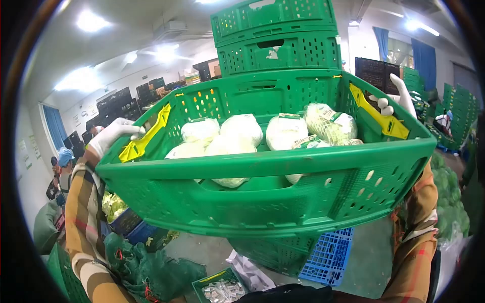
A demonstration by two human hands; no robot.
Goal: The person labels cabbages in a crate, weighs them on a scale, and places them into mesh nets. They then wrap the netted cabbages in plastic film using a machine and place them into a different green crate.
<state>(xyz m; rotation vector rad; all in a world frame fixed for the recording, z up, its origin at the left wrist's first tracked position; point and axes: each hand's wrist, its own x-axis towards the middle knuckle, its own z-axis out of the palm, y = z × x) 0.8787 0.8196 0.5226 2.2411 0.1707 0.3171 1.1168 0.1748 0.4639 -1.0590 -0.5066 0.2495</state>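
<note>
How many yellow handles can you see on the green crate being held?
2: one yellow handle on the left side of the held crate, by the left hand; another on its right side, by the right hand, whose fingers partly cover it.

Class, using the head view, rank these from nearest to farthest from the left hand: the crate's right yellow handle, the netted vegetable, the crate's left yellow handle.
From the left hand:
1. Left yellow handle: right beside the fingers, on the crate's left side.
2. Netted vegetable: inside the crate, right of its middle.
3. Right yellow handle: on the crate's opposite side.
</note>
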